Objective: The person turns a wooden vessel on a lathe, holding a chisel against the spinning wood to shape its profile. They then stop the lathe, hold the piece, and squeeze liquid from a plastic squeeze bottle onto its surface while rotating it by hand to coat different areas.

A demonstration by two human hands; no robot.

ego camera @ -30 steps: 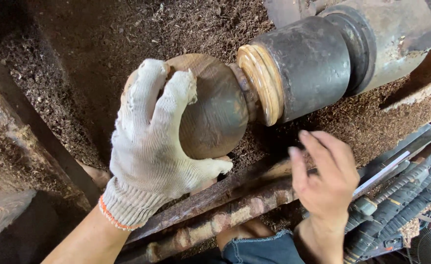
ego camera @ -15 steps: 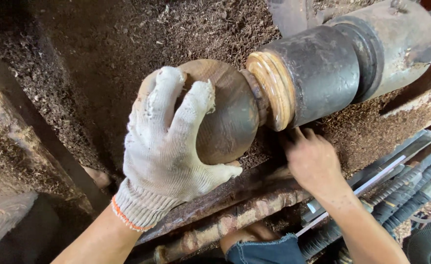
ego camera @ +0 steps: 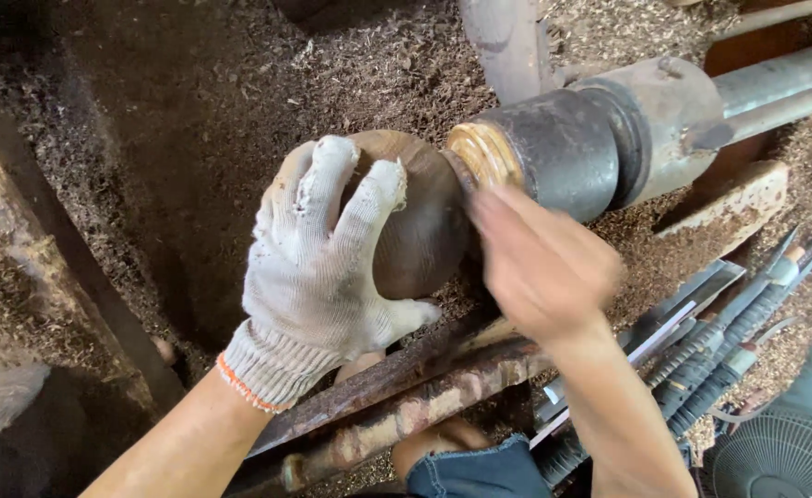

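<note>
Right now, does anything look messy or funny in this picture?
Yes. Wood shavings lie scattered all around the machine. Only the left hand wears a glove, cupping the round wooden piece; the right hand is bare and blurred. The metal bar below looks rusty.

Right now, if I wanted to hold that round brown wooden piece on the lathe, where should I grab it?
Probably the free rounded end of the wooden piece, coming from the left, as the gloved left hand does with fingers spread over the dome. Its right end is fixed against the pale wooden disc and dark metal chuck, so that side is blocked.
</note>
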